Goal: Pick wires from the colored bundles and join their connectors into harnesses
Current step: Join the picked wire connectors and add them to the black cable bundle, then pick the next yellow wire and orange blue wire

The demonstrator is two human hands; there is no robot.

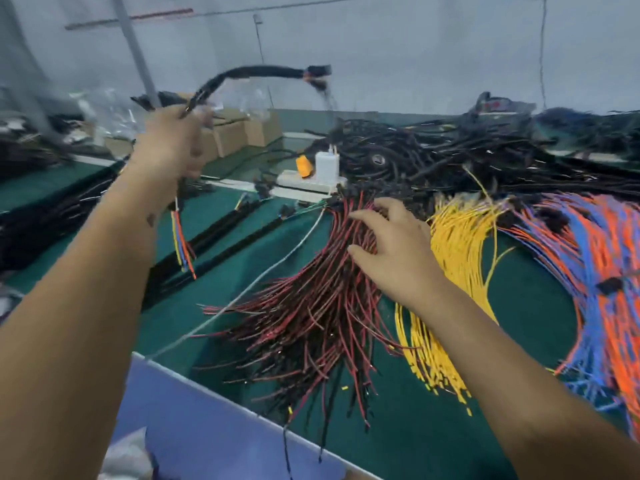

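Head view. Left hand [169,143] raised at 10 o'clock, fingers curled round a black-sleeved harness [256,73]; blurred connector end arcing up toward 12, coloured wire tails hanging below the fist. Right hand [391,247] at centre, fingers spread and loose, resting on the red-black bundle [311,306], nothing pinched yet.

Progress, by judgement: well along but far from over. One harness joined and in hand; a large black pile [450,147] toward 1 o'clock, probably finished ones, too tangled to count. Plenty left in the bundles, so many more joins to come; next wire apparently to come from the red-black lot.

Count: three colour bundles on the green desk [519,299] — red-black at centre, yellow [457,244] just beside it at 3, blue-orange [595,258] at far 3. Two hands. One power strip [308,183] at 12. Wires per bundle beyond counting.
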